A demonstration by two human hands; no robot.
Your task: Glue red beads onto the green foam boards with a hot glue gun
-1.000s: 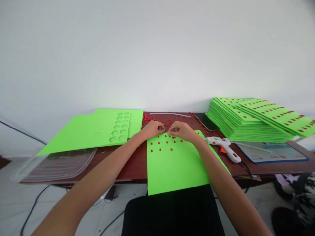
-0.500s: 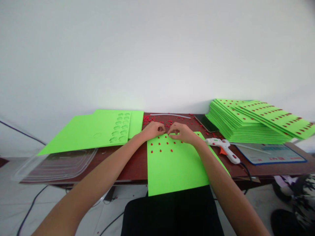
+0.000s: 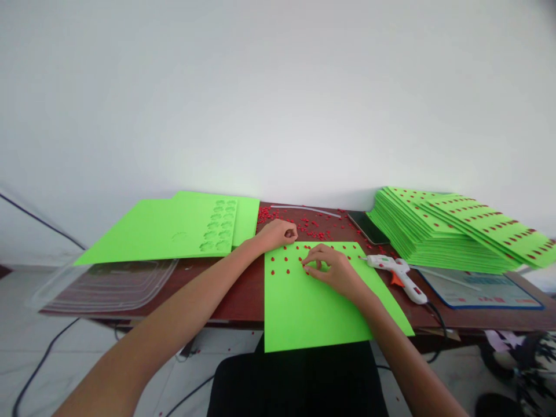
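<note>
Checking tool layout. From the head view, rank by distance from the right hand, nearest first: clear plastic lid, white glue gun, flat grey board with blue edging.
From the right hand:
1. White glue gun: just to its right.
2. Flat grey board with blue edging: farther right, past the gun.
3. Clear plastic lid: far left of the table.
</note>
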